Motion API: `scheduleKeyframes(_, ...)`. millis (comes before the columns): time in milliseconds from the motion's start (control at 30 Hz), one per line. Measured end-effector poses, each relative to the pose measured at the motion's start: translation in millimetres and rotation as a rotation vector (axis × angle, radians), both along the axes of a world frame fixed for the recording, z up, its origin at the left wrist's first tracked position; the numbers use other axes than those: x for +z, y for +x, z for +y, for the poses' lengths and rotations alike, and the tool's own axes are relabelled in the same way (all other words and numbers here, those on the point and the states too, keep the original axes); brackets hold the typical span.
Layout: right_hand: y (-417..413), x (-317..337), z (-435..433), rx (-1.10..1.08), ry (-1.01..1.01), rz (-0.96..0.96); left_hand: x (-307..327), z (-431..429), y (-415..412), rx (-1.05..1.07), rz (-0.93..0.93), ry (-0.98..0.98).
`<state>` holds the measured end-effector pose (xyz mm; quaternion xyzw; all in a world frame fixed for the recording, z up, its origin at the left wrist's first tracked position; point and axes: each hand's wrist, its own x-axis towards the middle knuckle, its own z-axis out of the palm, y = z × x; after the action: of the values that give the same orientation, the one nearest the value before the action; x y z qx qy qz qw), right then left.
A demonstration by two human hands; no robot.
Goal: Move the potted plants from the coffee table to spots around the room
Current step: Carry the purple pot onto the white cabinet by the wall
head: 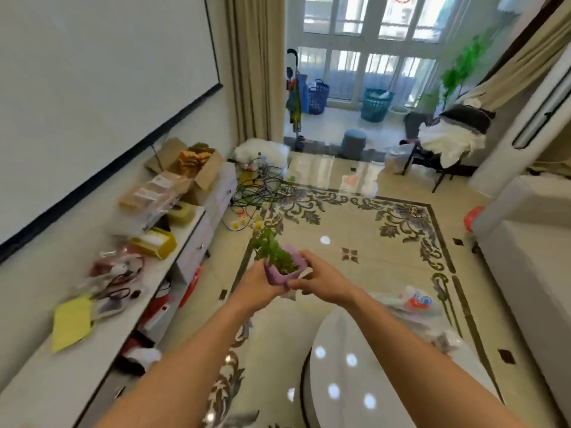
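Note:
A small purple pot (285, 267) with a green leafy plant (269, 247) and pale daisy-like flowers is held in the air in front of me, above the floor. My left hand (258, 284) grips its left side and bottom. My right hand (321, 278) grips its right side, fingers curled under the rim. Below my right forearm lies the glossy white round coffee table (349, 366), with plastic bags (414, 304) on its far edge.
A long white TV cabinet (102, 329) along the left wall carries boxes, bags and cables. Tangled cables (262, 186) lie on the patterned tile floor. A white sofa (531, 242) stands at the right. A chair with clothes (445, 143), baskets and a tall plant (463, 63) are near the balcony.

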<state>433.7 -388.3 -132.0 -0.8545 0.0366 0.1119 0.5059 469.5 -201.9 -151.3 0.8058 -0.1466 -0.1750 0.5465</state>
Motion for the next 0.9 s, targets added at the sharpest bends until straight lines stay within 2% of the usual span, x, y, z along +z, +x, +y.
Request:
scheduleKeyframes(133, 24.2, -3.4, 67.4, 0.241, 0.054, 0.039, -4.4, 84.6, -12.7, 0.121, 0.033, 0.042)
scheduleKeyframes(333, 49.1, -5.5, 182.0, 0.495, 0.057, 0.079, -7.1, 202.1, -29.9, 0.272, 0.091, -0.030)
scheduleKeyframes(500, 62.5, -11.2, 299.9, 0.550, 0.016, 0.108, -21.2, 309.2, -38.8, 0.442, 0.129, -0.018)
scheduleKeyframes(700, 71.8, -29.5, 448.3, 0.566, -0.039, 0.100, -48.1, 445.0, -45.0, 0.641, 0.085, 0.124)
scheduleKeyframes(900, 80.1, -63.1, 557.6, 0.564, 0.000, 0.044, -68.6, 521.0, -47.9, 0.835, 0.067, 0.255)
